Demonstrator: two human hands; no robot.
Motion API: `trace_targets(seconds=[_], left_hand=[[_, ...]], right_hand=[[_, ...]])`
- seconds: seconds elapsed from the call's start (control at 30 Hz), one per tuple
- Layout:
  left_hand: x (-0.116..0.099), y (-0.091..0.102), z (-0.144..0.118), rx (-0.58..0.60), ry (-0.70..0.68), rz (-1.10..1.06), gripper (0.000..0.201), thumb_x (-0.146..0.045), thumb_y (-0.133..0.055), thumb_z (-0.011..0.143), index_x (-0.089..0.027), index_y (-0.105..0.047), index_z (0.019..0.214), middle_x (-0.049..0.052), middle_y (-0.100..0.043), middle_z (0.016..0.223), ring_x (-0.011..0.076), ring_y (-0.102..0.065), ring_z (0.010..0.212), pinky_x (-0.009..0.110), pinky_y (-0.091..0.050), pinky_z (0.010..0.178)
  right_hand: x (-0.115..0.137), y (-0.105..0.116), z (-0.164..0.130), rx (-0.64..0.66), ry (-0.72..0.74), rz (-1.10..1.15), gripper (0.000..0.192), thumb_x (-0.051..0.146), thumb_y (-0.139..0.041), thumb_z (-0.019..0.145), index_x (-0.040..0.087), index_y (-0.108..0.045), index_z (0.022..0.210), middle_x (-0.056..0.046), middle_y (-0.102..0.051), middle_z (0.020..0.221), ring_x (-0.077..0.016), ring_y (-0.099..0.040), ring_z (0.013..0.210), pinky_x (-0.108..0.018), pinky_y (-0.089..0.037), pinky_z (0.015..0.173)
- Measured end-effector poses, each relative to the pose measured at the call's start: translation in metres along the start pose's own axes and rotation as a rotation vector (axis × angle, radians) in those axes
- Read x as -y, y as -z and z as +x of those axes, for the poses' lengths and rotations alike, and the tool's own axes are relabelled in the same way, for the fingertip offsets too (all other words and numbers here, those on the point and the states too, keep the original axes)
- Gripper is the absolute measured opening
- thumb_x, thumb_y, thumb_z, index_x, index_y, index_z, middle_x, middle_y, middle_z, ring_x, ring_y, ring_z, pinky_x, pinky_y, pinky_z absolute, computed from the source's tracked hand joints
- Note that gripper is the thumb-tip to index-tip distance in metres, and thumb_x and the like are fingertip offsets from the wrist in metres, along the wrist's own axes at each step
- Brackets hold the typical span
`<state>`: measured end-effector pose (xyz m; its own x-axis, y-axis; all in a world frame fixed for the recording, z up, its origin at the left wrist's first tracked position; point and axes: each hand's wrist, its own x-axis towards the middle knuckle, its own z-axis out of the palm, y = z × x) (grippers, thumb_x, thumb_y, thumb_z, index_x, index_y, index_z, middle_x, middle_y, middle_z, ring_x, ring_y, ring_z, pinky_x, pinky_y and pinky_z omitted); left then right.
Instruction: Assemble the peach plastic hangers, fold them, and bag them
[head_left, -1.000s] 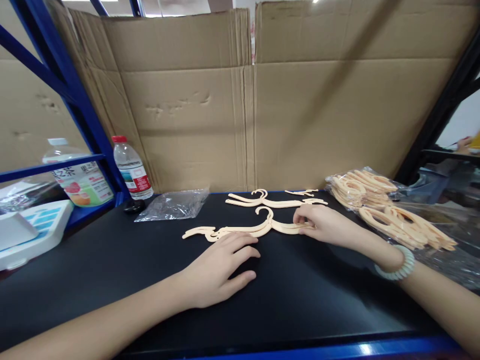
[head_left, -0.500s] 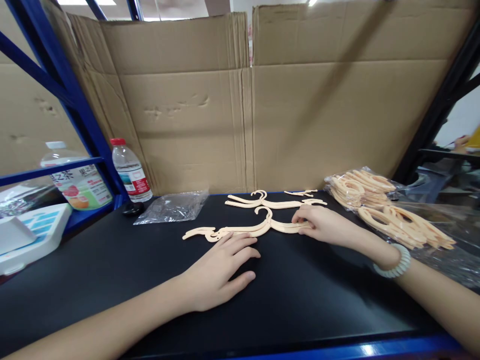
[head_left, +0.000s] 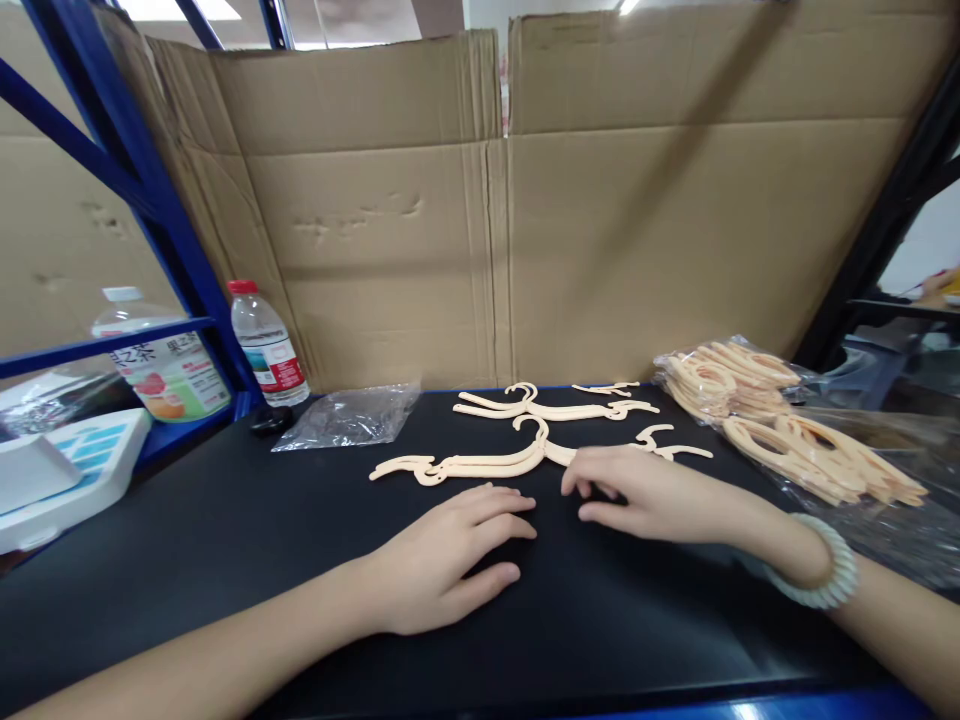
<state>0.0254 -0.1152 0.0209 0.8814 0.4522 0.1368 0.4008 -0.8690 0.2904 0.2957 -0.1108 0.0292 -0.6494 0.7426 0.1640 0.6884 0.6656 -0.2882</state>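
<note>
A cream plastic folding hanger lies unfolded on the black table, its hook toward the cardboard. My left hand rests on the tabletop in front of it, fingers spread and holding nothing. To the right, my right hand hovers just in front of the hanger's right arm and covers part of it. Its fingers are loosely curled, with a gap to the thumb and nothing between them. Behind lies a second cream hanger, also spread out. A small cream piece sits near the back edge.
Bagged cream hangers and more folded hangers lie at the right. A clear plastic bag, a red-capped water bottle and a dark round object are at the left. A cardboard wall stands behind.
My right hand has let go of the front hanger's right arm and drawn back toward me. My left hand has come off the hanger and moved slightly nearer to me.
</note>
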Motion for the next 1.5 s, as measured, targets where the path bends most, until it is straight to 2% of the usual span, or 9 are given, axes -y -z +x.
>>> trace_targets(seconds=[0.1, 0.37, 0.6, 1.07, 1.23, 1.5], left_hand=[[-0.001, 0.001, 0.001, 0.022, -0.018, -0.010, 0.038, -0.027, -0.047, 0.093, -0.024, -0.048, 0.131, 0.008, -0.045, 0.142, 0.0221, -0.041, 0.131, 0.039, -0.035, 0.109], [-0.001, 0.001, 0.004, 0.025, -0.036, 0.008, 0.041, -0.026, -0.050, 0.091, -0.026, -0.048, 0.132, 0.007, -0.048, 0.137, 0.0236, -0.043, 0.127, 0.039, -0.035, 0.108], [-0.002, 0.000, 0.004, 0.014, -0.044, 0.006, 0.040, -0.025, -0.049, 0.091, -0.026, -0.049, 0.131, 0.007, -0.048, 0.136, 0.0246, -0.044, 0.125, 0.040, -0.036, 0.107], [-0.002, 0.000, 0.004, 0.013, -0.031, 0.016, 0.039, -0.025, -0.048, 0.091, -0.025, -0.050, 0.130, 0.008, -0.048, 0.135, 0.0243, -0.044, 0.124, 0.039, -0.036, 0.107], [-0.003, 0.000, 0.004, -0.003, -0.038, 0.006, 0.038, -0.025, -0.048, 0.091, -0.025, -0.051, 0.128, 0.008, -0.050, 0.132, 0.0248, -0.046, 0.121, 0.039, -0.038, 0.105], [-0.003, -0.001, 0.005, -0.034, -0.037, -0.004, 0.035, -0.024, -0.049, 0.090, -0.025, -0.054, 0.125, 0.008, -0.052, 0.130, 0.0249, -0.048, 0.119, 0.040, -0.039, 0.103]], right_hand=[[0.014, -0.006, 0.001, 0.074, 0.088, 0.062, 0.015, 0.020, -0.055, 0.085, 0.021, -0.061, 0.099, 0.000, -0.062, 0.088, -0.0126, -0.056, 0.075, -0.023, -0.042, 0.067], [0.020, -0.025, 0.006, -0.015, 0.126, 0.061, 0.019, 0.018, -0.047, 0.090, 0.020, -0.062, 0.101, -0.001, -0.064, 0.093, -0.0126, -0.058, 0.082, -0.024, -0.042, 0.073], [0.021, -0.027, 0.006, -0.063, 0.146, 0.045, 0.021, 0.017, -0.049, 0.088, 0.019, -0.065, 0.101, -0.001, -0.063, 0.083, -0.0115, -0.055, 0.071, -0.022, -0.040, 0.064], [0.020, -0.035, 0.007, -0.128, 0.142, 0.057, 0.023, 0.014, -0.050, 0.083, 0.018, -0.069, 0.095, -0.001, -0.061, 0.073, -0.0099, -0.052, 0.061, -0.021, -0.037, 0.058], [0.020, -0.041, 0.009, -0.182, 0.148, 0.019, 0.021, 0.015, -0.052, 0.083, 0.017, -0.070, 0.093, -0.001, -0.062, 0.072, -0.0106, -0.054, 0.062, -0.022, -0.038, 0.059], [0.021, -0.040, 0.010, -0.144, 0.147, -0.017, 0.022, 0.016, -0.051, 0.085, 0.018, -0.070, 0.095, -0.003, -0.067, 0.079, -0.0116, -0.059, 0.067, -0.022, -0.041, 0.062]])
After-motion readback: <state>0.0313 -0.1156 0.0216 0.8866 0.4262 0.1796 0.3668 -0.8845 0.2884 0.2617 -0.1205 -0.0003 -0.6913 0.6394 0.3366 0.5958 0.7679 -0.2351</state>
